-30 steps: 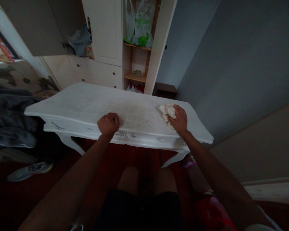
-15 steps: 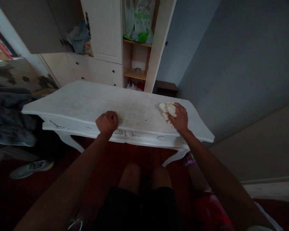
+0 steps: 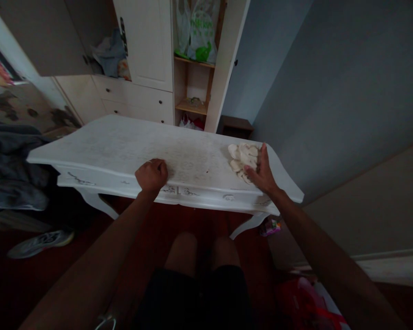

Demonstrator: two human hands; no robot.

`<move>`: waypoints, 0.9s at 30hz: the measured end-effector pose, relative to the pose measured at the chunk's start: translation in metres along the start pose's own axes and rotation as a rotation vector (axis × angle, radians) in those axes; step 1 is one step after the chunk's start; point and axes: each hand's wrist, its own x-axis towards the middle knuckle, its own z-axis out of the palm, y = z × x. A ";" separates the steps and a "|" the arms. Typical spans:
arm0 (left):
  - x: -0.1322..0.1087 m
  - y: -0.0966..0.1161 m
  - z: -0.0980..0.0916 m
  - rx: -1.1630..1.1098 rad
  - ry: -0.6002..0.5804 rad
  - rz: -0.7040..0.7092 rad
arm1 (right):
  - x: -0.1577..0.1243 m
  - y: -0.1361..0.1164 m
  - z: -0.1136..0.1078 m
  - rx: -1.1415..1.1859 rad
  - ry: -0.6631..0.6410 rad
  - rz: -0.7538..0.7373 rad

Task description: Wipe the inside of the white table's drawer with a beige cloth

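Note:
A white table (image 3: pixel 131 137) with a curved front and grey smudges on its top stands before me. My left hand (image 3: pixel 153 175) rests as a closed fist on its front edge, and nothing shows in it. Toward the right end lies a crumpled cream cloth (image 3: pixel 243 158). Beside it is my right hand (image 3: pixel 264 172), its fingers stretched out along the cloth's right side and the thumb apart at its near edge. The hand is open around that side and does not grip the cloth.
Behind the table stands a white wardrobe (image 3: pixel 147 50) with an open door; plastic bags (image 3: pixel 201 34) sit on a shelf. Dark clothing (image 3: pixel 13 160) is heaped at the left, above a shoe (image 3: pixel 41 243). A grey wall (image 3: pixel 347 91) bounds the right side.
My right hand has loosened from the cloth and its fingers have straightened. The cloth has spread out somewhat. My left fist stays in place on the table edge.

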 end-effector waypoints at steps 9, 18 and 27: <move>0.000 -0.001 0.002 0.021 0.019 0.003 | -0.023 0.053 -0.049 0.417 0.314 0.614; 0.002 0.001 -0.001 0.044 -0.035 -0.039 | -0.024 0.055 -0.051 0.310 0.194 0.624; 0.002 0.004 -0.006 0.068 -0.064 -0.061 | -0.028 0.058 -0.053 0.370 0.233 0.647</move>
